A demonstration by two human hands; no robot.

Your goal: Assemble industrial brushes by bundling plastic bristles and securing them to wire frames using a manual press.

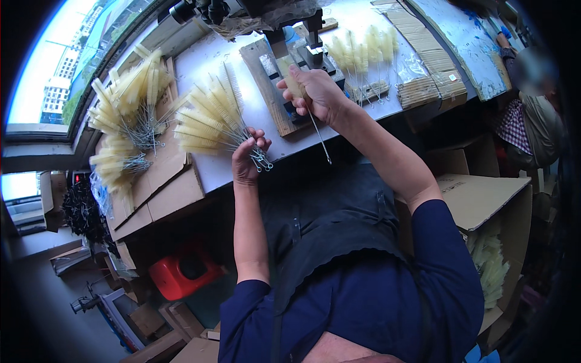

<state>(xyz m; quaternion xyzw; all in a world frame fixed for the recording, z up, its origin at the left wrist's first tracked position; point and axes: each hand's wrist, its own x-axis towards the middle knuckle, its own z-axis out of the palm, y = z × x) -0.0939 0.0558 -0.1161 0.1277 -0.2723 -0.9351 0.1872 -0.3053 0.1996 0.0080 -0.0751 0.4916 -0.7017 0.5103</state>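
Observation:
My left hand (248, 156) is closed round the wire stems of a fanned bunch of tube brushes (209, 121) with cream bristles and looped wire ends. The bristles spread up and left over the white bench. My right hand (321, 94) grips a single tube brush (318, 138) by its cream bristles, its twisted wire stem pointing down toward the bench's front edge. That hand is just in front of a dark metal bench machine (313, 33) with a base bolted on a wooden board (266, 85). The machine partly hides behind the fingers.
Piles of tube brushes (130, 91) lie on cardboard at the left, and more brushes (363, 48) at the back right. Cardboard strips (433, 60) lie farther right. A red stool (184, 270) stands below left, an open carton (490, 206) at lower right. Another person (532, 115) is at far right.

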